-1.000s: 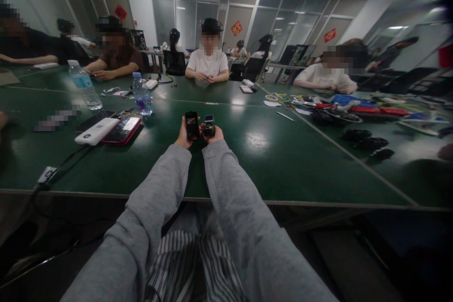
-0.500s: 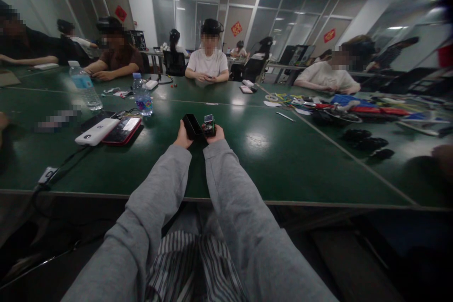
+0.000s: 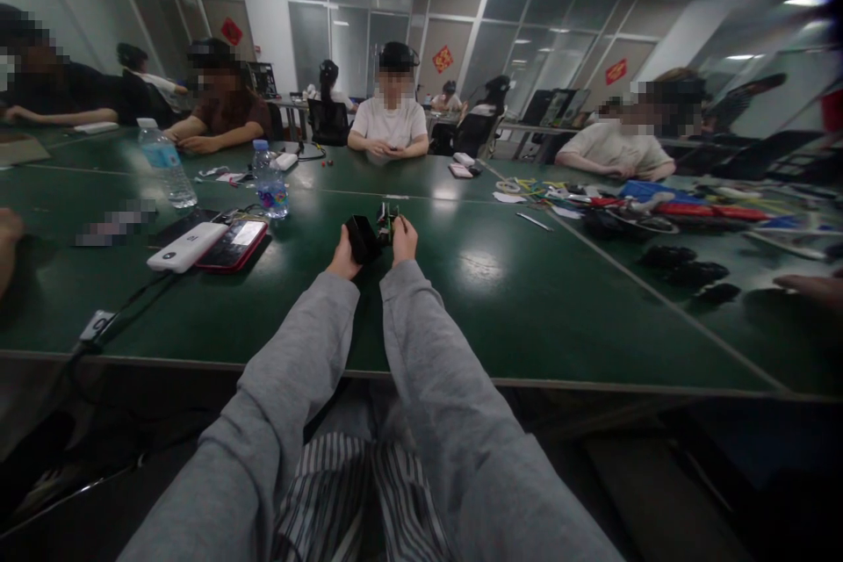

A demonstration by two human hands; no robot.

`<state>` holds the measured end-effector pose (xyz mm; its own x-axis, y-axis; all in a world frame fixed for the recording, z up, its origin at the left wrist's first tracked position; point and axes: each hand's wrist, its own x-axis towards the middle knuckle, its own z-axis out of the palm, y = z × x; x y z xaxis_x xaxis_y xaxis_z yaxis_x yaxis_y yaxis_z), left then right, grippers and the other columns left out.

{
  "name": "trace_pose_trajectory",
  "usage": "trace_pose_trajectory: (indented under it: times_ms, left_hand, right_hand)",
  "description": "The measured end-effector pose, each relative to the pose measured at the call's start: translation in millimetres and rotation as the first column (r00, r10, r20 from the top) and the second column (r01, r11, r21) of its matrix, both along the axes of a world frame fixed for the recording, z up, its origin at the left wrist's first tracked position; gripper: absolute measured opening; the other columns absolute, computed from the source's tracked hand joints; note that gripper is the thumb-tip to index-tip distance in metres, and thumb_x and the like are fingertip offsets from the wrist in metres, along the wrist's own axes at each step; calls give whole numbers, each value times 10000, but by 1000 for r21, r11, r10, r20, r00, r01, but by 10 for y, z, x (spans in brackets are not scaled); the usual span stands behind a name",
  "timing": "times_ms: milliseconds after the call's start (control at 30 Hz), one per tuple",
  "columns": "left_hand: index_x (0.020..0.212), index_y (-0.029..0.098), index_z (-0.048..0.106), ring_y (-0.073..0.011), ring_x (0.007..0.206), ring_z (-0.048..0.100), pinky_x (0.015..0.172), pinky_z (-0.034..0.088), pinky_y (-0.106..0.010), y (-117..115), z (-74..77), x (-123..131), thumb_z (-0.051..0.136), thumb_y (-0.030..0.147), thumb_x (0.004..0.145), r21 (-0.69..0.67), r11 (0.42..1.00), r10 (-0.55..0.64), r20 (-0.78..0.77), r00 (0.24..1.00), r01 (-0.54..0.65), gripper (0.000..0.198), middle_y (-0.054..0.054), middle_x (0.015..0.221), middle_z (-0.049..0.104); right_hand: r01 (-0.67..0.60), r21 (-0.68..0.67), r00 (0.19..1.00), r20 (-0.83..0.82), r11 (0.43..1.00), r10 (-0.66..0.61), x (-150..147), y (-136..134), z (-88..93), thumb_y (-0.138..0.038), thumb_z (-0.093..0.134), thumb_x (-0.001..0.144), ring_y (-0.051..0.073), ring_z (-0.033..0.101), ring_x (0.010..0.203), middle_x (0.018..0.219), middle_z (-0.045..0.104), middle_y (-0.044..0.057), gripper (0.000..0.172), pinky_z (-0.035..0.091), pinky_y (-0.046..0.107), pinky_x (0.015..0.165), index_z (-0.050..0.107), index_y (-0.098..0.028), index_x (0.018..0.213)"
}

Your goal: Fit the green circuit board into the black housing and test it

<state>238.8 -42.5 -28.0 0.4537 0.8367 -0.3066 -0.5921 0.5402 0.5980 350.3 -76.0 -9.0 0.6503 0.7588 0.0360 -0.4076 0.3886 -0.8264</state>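
My left hand (image 3: 343, 256) is closed round the left side of a black open-topped box (image 3: 363, 241). In my right hand (image 3: 404, 241) I grip a small circuit-board module (image 3: 387, 225) with green board edges and a dark, shiny face. The module stands on edge close against the box's right side; whether the two touch, I cannot tell. Both hands are held over the green table (image 3: 461, 316), and my fingers hide part of each thing.
Left of my hands lie a white power bank (image 3: 187, 248) and a red-edged phone (image 3: 233, 246), with water bottles (image 3: 270, 184) behind. At right are a pen (image 3: 535, 222), a heap of cables and tools (image 3: 652, 209) and black parts (image 3: 691, 268). Other people sit round the table.
My right hand has turned the circuit-board module from facing up to standing on edge. The box has tilted slightly in my left hand. The view has shifted a little.
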Motion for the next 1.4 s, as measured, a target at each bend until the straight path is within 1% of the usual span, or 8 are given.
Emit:
trace_pose_trajectory:
  times_ms: [100, 267, 500, 800, 1000, 1133, 1233, 1400]
  left_hand:
    - [1282, 149, 591, -238, 903, 696, 846, 532, -360, -2, -19, 5, 321, 600, 951, 42, 998, -38, 49, 998, 36, 621, -135, 974, 726]
    - [1303, 169, 583, -234, 909, 703, 847, 531, -349, 15, -45, 4, 339, 589, 953, 34, 999, -25, 26, 999, 24, 599, -129, 994, 732]
    - [1234, 177, 619, -220, 905, 699, 849, 524, -329, 45, -92, 14, 355, 589, 951, 52, 998, -20, 21, 1000, 19, 565, -121, 1008, 725]
    - [1247, 156, 594, -256, 998, 669, 869, 520, -362, 47, -75, 3, 301, 570, 968, 32, 999, -9, 76, 997, 6, 579, -133, 1079, 697]
    - [1296, 150, 563, -271, 896, 678, 786, 538, -378, 73, -45, -22, 278, 584, 959, -70, 997, 32, 43, 999, -29, 618, -130, 972, 703]
    - [1273, 142, 576, -242, 774, 668, 744, 536, -356, 87, -55, -16, 299, 559, 964, -44, 999, 29, 70, 997, -26, 589, -100, 860, 691]
    - [1242, 147, 592, -237, 759, 664, 739, 535, -351, 89, -55, 0, 331, 541, 960, -43, 998, 44, 50, 998, -42, 550, -94, 846, 687]
    - [1157, 151, 627, -234, 827, 679, 758, 534, -329, 93, -30, 63, 339, 485, 962, 17, 1000, 0, 24, 1000, -1, 483, -90, 842, 689]
  right_hand:
    - [166, 3, 965, 207, 986, -163, -118, -58, 30, -115, 643, 779, 69, 655, 978, 858, 717, -44, 206, 505, 218, 936, 666, -214, 959]
    - [44, 69, 942, 329, 997, -64, -261, -152, 64, -97, 647, 786, 106, 572, 1214, 1133, 700, 13, 270, 442, 311, 1076, 668, -237, 1017]
    - [-66, 37, 932, 359, 997, 48, -315, -202, 67, -108, 643, 800, 156, 457, 1346, 1269, 621, 28, 318, 427, 368, 1113, 649, -254, 1082]
    - [-105, 0, 875, 475, 994, 93, -325, -162, 26, -128, 618, 837, 147, 486, 1253, 1123, 608, 14, 196, 318, 338, 1165, 691, -260, 962]
    - [32, 14, 834, 550, 999, -35, -225, -85, -41, -127, 562, 854, 136, 585, 1017, 953, 633, 7, 189, 391, 303, 1075, 708, -239, 895]
    - [127, -109, 748, 664, 986, -23, -138, 35, -170, -190, 486, 900, 151, 630, 926, 932, 679, 21, 222, 451, 343, 997, 700, -210, 953]
    - [136, -179, 765, 644, 974, 12, -92, 113, -265, -221, 445, 918, 155, 645, 926, 986, 701, 37, 266, 474, 354, 968, 692, -199, 1014]
    - [70, -141, 804, 594, 988, 28, -131, 150, -306, -238, 467, 921, 147, 642, 996, 1084, 703, 39, 258, 459, 347, 1008, 692, -206, 1041]
